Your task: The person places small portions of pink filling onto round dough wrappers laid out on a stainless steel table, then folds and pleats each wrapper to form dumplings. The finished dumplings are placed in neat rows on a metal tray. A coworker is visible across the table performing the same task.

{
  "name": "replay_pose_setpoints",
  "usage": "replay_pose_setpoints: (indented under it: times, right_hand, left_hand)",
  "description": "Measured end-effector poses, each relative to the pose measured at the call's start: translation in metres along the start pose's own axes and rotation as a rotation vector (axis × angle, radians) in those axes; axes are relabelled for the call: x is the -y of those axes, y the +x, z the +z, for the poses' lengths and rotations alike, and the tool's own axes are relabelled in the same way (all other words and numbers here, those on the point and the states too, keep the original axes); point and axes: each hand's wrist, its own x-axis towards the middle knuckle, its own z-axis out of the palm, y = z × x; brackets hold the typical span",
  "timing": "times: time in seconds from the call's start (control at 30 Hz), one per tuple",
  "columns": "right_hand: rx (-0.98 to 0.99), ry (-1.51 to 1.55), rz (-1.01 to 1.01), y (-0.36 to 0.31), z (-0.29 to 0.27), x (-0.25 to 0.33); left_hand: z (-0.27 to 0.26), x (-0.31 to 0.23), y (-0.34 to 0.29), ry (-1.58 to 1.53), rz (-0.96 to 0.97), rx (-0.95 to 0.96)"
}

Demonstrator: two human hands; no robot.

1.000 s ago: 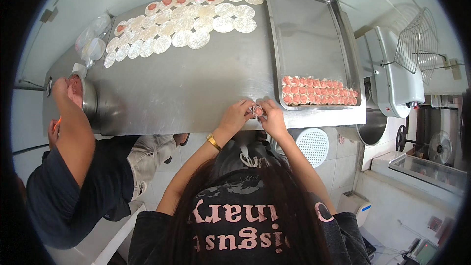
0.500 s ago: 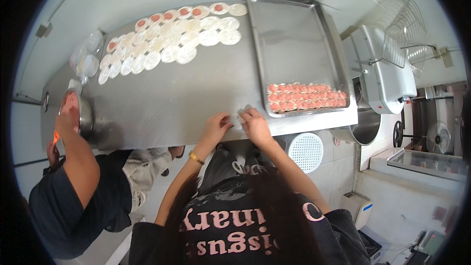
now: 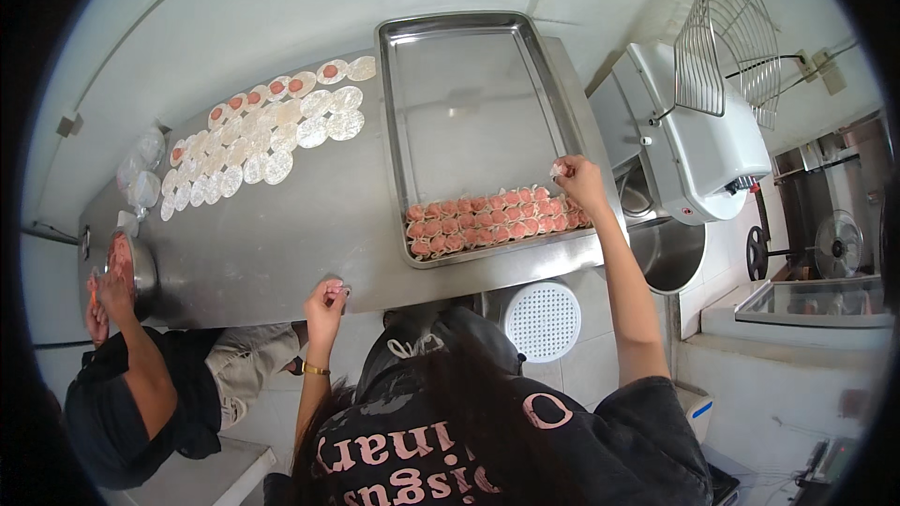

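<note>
Plainly, the right arm (image 3: pixel 628 290) stretches well forward, its hand (image 3: pixel 583 185) over the right rim of the tray (image 3: pixel 476 131), fingertips pinching a small dumpling (image 3: pixel 560 170) near the end of the filled rows (image 3: pixel 487 220). The left forearm (image 3: pixel 317 356) angles up to the near edge of the steel table (image 3: pixel 262 239), fingers curled; whether the left hand (image 3: pixel 323 307) grips anything, I cannot tell. Beyond stand a co-worker (image 3: pixel 150 384) at left, a pale machine (image 3: pixel 703 141) at right, and a perforated stool (image 3: pixel 544 319) below. Round wrappers (image 3: pixel 239 136) overlap on the table.
</note>
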Motion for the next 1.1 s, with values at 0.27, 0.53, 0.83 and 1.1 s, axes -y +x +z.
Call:
replay_pose_setpoints:
  times: [0.27,0.53,0.83,1.1]
  right_hand:
    - [0.320,-0.193,-0.211,0.025,0.021,-0.043]
    - [0.487,-0.142,-0.373,0.019,0.006,-0.034]
    - [0.455,-0.135,-0.398,0.015,0.001,-0.030]
    - [0.516,-0.045,-0.338,0.023,-0.010,-0.026]
  left_hand:
    - [0.018,-0.018,-0.035,0.103,-0.026,-0.127]
    - [0.027,-0.017,-0.048,0.116,-0.051,-0.177]
    - [0.031,-0.019,-0.044,0.207,-0.008,-0.130]
    - [0.032,-0.025,-0.041,0.198,0.010,-0.106]
